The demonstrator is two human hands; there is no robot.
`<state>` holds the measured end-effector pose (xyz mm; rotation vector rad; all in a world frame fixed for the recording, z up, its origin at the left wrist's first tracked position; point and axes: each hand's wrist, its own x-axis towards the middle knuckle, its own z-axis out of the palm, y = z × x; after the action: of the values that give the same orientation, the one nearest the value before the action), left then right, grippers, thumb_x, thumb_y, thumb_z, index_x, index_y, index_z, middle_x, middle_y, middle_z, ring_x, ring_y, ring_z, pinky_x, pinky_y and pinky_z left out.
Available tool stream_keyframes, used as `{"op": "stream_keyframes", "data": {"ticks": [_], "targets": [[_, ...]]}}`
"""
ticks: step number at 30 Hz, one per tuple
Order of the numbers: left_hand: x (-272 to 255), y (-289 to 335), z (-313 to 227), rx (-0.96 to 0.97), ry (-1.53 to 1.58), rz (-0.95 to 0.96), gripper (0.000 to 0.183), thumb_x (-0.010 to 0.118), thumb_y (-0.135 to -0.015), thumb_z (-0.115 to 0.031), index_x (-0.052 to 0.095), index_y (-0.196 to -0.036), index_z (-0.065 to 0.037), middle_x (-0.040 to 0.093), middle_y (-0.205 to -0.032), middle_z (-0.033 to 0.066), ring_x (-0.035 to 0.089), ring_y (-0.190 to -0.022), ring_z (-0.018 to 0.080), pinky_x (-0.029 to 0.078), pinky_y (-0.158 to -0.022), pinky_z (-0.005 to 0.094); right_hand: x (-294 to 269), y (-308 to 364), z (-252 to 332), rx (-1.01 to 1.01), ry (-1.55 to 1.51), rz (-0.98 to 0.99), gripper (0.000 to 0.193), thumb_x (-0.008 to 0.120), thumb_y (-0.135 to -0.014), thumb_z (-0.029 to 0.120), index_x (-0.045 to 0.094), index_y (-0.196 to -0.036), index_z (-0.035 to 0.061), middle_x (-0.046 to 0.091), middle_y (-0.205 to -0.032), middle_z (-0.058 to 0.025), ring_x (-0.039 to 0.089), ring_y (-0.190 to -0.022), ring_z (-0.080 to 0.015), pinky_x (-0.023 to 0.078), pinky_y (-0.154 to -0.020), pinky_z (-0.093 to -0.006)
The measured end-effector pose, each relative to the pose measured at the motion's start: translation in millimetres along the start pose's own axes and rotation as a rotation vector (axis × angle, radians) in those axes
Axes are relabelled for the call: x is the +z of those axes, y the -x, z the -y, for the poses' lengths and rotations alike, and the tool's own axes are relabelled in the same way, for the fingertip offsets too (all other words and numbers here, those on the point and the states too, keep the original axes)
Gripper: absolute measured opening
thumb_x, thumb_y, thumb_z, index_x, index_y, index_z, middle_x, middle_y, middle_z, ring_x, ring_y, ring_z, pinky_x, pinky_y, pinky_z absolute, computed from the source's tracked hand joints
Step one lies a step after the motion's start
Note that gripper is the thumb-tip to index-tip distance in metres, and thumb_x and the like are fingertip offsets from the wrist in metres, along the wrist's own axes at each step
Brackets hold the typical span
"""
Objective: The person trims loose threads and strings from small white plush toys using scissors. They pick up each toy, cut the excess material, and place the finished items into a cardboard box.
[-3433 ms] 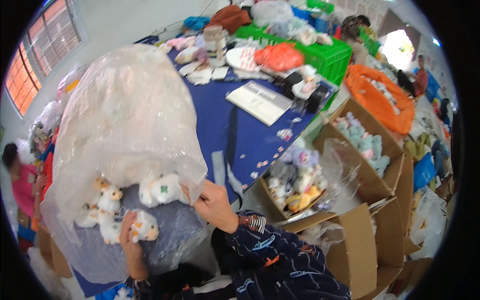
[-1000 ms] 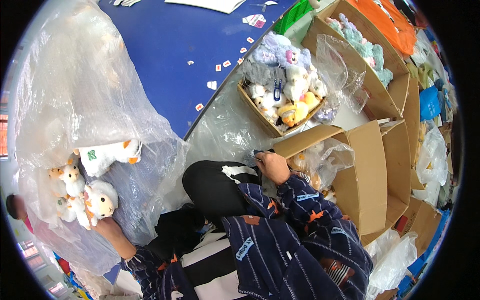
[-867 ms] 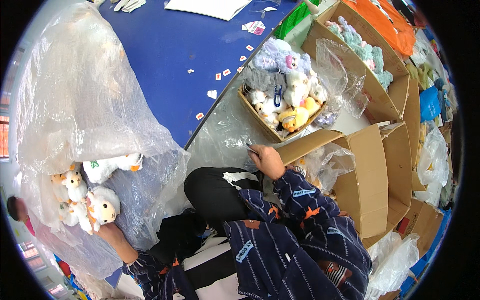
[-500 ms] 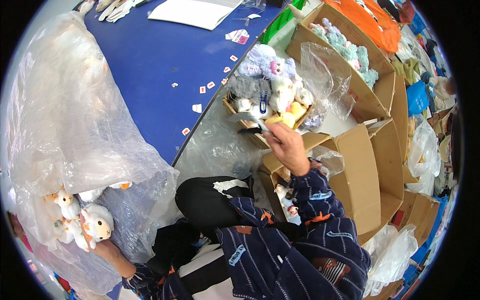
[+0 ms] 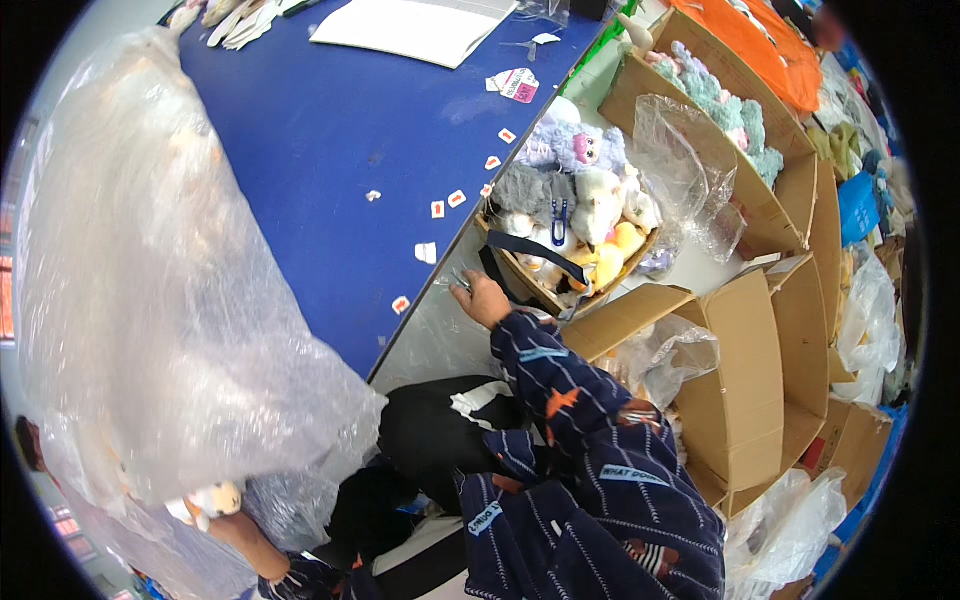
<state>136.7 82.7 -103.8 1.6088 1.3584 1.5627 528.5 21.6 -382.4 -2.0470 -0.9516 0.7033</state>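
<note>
My right hand [image 5: 487, 301] is closed in a pinch beside the table's edge. A thin silvery tool [image 5: 459, 280] sticks out past its fingertips, its kind too small to make out. Just beyond the hand stands an open carton [image 5: 540, 288] of plush toys, with a dark strap [image 5: 535, 252] lying across its near side. At the lower left, my left hand [image 5: 232, 532] is closed on a white plush toy [image 5: 212, 500] with a tan face. The large clear plastic bag [image 5: 200, 330] hangs over that toy and hides most of the fingers.
The blue table [image 5: 290, 140] bears small red-and-white labels [image 5: 438, 209], a white paper stack [image 5: 410, 30] and white gloves [image 5: 245, 22]. Open cardboard boxes [image 5: 740, 380] stand at the right, one with green and purple plush toys [image 5: 735, 115]. Crumpled clear plastic [image 5: 680, 190] lies among them.
My right hand has moved from the toy carton left and nearer to the table edge. My left hand and its plush toy have shifted down and right, more covered by the bag. The view has shifted.
</note>
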Motion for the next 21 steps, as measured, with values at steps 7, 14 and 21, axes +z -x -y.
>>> {"op": "stream_keyframes", "data": {"ticks": [7,14,21], "targets": [[-76.5,-13.9,42.0,-0.267,0.167,-0.097,0.060,0.036,-0.091,-0.042,0.034,-0.133,0.000,0.042,-0.129,0.0155,0.043,-0.117,0.0295,0.040,-0.096,0.0417,160.2,-17.5,-31.7,0.098,-0.341,0.281,0.072,0.057,-0.079,0.054,0.048,-0.122,-0.0018,0.060,-0.103,-0.0229,0.060,-0.088,-0.0326,0.047,-0.076,-0.0381],[-147.8,-41.7,88.6,-0.329,0.192,-0.057,0.075,0.030,-0.089,-0.059,0.027,-0.138,-0.003,0.038,-0.136,0.0141,0.038,-0.124,0.0322,0.038,-0.097,0.0456,176.0,8.4,102.7,0.006,-0.746,1.236,0.039,0.061,-0.081,0.034,0.057,-0.110,0.0087,0.053,-0.065,-0.0048,0.047,-0.049,-0.0114,0.035,-0.040,-0.0276],[-84.2,-35.8,56.1,-0.093,-0.009,0.008,0.059,0.043,-0.089,-0.042,0.040,-0.127,0.003,0.047,-0.126,0.0185,0.047,-0.114,0.0340,0.041,-0.093,0.0439,156.8,-1.8,129.9,-0.120,-1.157,0.926,0.029,0.055,-0.074,0.009,0.059,-0.102,0.0064,0.060,-0.069,-0.0113,0.056,-0.058,-0.0207,0.044,-0.051,-0.0356]]}}
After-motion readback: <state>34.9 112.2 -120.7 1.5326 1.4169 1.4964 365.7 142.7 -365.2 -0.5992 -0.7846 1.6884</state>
